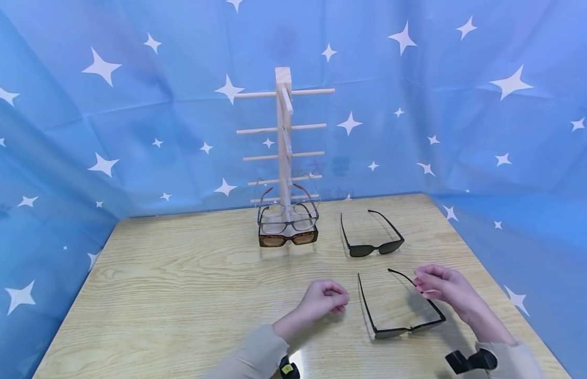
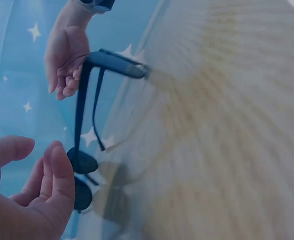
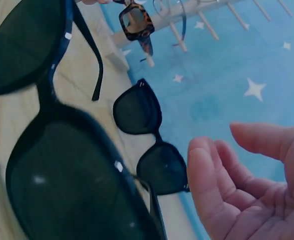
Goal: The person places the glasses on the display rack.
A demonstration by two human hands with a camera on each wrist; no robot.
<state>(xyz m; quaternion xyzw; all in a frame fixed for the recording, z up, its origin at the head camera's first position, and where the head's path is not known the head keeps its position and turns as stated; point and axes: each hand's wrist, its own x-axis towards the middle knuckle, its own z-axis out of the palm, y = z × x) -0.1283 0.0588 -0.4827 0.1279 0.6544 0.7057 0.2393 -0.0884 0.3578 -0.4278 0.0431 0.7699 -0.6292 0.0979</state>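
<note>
1. Near sunglasses (image 1: pixel 391 333): black frame, dark lenses; they rest at the near right of the table (image 1: pixel 179 284), lenses towards the near side, both temples unfolded and pointing far.
2. Left hand (image 1: pixel 324 300): just left of the near sunglasses' left temple; fingers loosely bent, thumb parted from them, nothing held.
3. Right hand (image 1: pixel 445 289): at the right temple of the same pair, overlapping it in the head view; fingers gently bent, a clear gap between thumb and fingertips, nothing gripped. Whether it touches the temple cannot be told.
4. Far sunglasses (image 1: pixel 362 251): dark, temples unfolded, on the table beyond the near pair.
5. Wooden stand (image 1: pixel 285 168): upright at the far side, left of both sunglasses, with paired horizontal rods. Its lower part bears tortoiseshell glasses (image 1: pixel 273 241) lowest, with two clear-lensed pairs above.
6. Backdrop (image 1: pixel 132 105): blue cloth with white stars, behind the table.
</note>
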